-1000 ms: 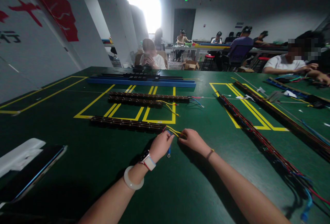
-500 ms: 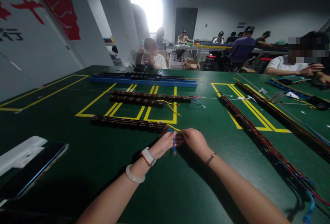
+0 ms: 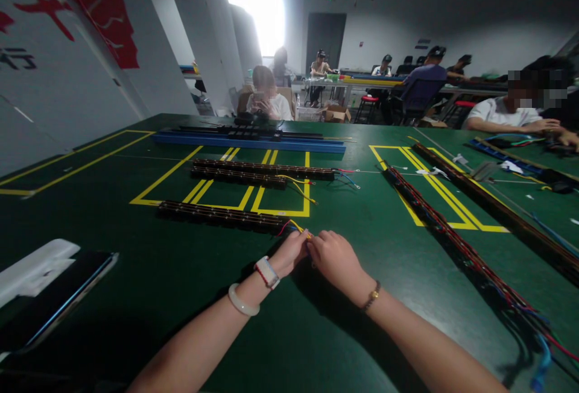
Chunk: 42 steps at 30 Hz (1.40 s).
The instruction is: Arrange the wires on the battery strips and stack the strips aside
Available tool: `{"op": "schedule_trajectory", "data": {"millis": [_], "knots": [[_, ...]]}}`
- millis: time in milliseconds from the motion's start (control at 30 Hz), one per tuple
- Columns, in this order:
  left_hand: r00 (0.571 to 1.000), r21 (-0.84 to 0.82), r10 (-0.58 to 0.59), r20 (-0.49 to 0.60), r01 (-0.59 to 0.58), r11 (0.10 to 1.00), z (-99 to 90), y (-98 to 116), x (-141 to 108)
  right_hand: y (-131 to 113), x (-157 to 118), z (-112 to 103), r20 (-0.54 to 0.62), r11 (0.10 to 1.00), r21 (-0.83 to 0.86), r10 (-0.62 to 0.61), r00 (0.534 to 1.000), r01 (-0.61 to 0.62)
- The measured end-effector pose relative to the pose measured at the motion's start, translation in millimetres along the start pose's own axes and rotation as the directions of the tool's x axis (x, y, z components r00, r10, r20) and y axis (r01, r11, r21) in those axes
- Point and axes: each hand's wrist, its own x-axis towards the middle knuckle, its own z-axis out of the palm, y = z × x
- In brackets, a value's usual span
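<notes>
A dark wired strip [image 3: 221, 214] lies across the green table in front of me, with red, yellow and blue wires coming out of its right end. My left hand [image 3: 292, 252] is closed on these wires [image 3: 296, 225] just past that end. Right against it, my right hand [image 3: 332, 254] is closed too, its fingertips pinching at the yellow wire. The wire tips are mostly hidden between my fingers. Beyond lie two more dark strips [image 3: 262, 169] with loose wire ends.
Long wired strips [image 3: 443, 227] run down the right side of the table [image 3: 217, 345]. At the left edge lie a dark flat device [image 3: 63, 296] and a white object [image 3: 36, 266]. A blue rail [image 3: 248, 141] lies at the far edge. People sit beyond and at the right.
My right hand has moved slightly left, up against the left hand. The blue wire end that hung below the fingers is now mostly hidden. The strip has shifted slightly left.
</notes>
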Motion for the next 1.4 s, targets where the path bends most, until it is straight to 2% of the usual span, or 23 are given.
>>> {"op": "schedule_trajectory", "data": {"millis": [133,300,400,567,733,933,1033,1167,1300,1400], "knots": [[1.0,-0.012,0.009,0.03,-0.008,1.0,-0.5,-1,0,6,-3,-17,0.008,0.995,0.02,0.095,0.995,-0.096],[0.994,-0.024,0.055,0.097,-0.053,0.998,-3.7,-6,0,12,-5,-14,0.232,0.993,0.009,0.112,0.966,-0.118],[0.993,-0.017,0.066,0.102,-0.065,0.998,-5.1,-10,2,16,-3,-16,0.274,0.993,0.006,0.115,0.955,-0.121],[0.987,-0.108,0.059,0.148,-0.043,0.993,-7.2,-11,3,34,7,-19,0.117,0.976,-0.037,0.219,0.969,-0.216],[0.981,-0.144,0.02,0.195,0.009,0.99,-12.4,-7,3,62,19,10,-0.08,0.966,0.018,0.257,0.963,-0.257],[0.962,-0.178,0.011,0.273,0.04,0.983,-16.8,-7,5,82,29,51,-0.119,0.976,0.079,0.209,0.971,-0.201],[0.955,-0.195,0.018,0.296,0.042,0.98,-19.1,-9,7,82,31,57,-0.128,0.982,0.054,0.184,0.975,-0.178],[0.948,-0.214,0.038,0.315,0.032,0.976,-21.8,-11,9,80,26,57,-0.187,0.987,-0.074,0.124,0.974,-0.14],[0.948,-0.229,0.046,0.314,0.029,0.973,-20.1,-10,7,78,16,52,-0.342,0.997,-0.07,0.008,0.939,-0.034],[0.948,-0.232,0.056,0.312,0.019,0.973,-17.5,-8,5,73,8,44,-0.397,0.973,0.023,-0.202,0.895,0.229]]}}
